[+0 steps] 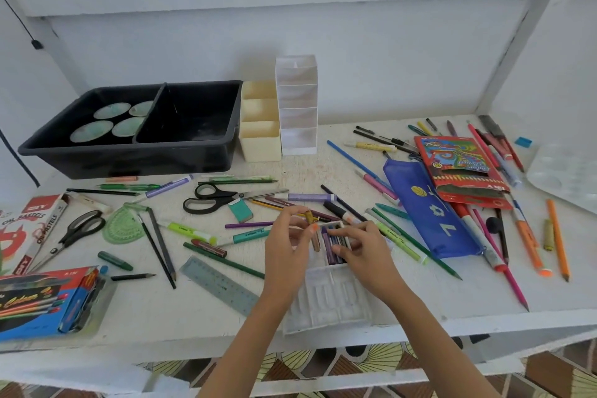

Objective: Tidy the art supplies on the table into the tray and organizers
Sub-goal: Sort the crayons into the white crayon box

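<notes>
Olive crayon [309, 216] pinched at the left hand's [287, 244] fingertips, just above the white crayon tray [326, 304] by the table's front edge; right hand [365, 252] lies bent-fingered on the purple crayons [332, 244] there, grip impossible to tell; hands hide part of the row; black tray [129, 158] and cream organizer [260, 142] well behind.

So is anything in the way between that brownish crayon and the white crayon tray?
Only partly. The left hand pinches the brownish crayon near the far end of the white crayon tray. The right hand touches the crayons already lying there, but the near slots lie uncovered.
</notes>
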Motion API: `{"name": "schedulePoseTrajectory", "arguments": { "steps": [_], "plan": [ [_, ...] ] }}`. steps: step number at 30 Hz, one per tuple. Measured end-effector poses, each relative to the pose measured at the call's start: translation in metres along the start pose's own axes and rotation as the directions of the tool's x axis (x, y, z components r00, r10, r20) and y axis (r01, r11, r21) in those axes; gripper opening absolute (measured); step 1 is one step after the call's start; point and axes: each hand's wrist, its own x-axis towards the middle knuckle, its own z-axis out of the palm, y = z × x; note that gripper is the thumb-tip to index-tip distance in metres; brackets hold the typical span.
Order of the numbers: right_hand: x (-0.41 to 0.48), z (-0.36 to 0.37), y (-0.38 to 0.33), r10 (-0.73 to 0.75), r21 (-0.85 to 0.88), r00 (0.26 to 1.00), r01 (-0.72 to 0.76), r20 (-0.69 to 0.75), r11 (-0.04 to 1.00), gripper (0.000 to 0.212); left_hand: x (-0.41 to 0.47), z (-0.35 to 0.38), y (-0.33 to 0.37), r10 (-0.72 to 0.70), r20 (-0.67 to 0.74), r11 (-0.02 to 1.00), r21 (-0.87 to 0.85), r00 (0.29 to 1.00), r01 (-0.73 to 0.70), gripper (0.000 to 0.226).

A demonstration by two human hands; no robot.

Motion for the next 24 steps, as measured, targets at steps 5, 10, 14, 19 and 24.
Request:
{"name": "schedulePoseTrajectory", "arguments": {
  "steps": [5,10,14,19,24],
  "plan": [
    [-0.001,0.001,0.001,-0.012,0.023,1.0,0.012,-0.006,1.0,0.029,-0.002,0.007,-0.015,-0.023,0.011,0.976,0.217,1.0,0.02,0.023],
    [-0.002,0.002,0.003,-0.023,0.025,1.0,0.023,-0.006,0.999,0.029,-0.002,0.008,-0.023,0.05,0.041,0.856,0.513,0.998,-0.064,0.034],
    [-0.004,0.005,0.008,-0.066,0.005,0.998,0.066,-0.022,0.998,0.03,-0.005,-0.003,-0.029,0.086,0.256,0.724,0.647,0.963,-0.237,0.045],
    [-0.011,0.012,0.015,-0.118,-0.024,0.991,0.117,-0.057,0.993,0.031,-0.008,-0.005,-0.04,0.021,0.315,0.715,0.658,0.949,-0.235,0.051],
    [-0.015,0.021,0.018,-0.264,-0.218,0.961,0.241,-0.082,0.946,0.031,-0.008,-0.004,-0.044,0.097,0.359,0.583,0.736,0.928,-0.345,0.063]
  ]
}}
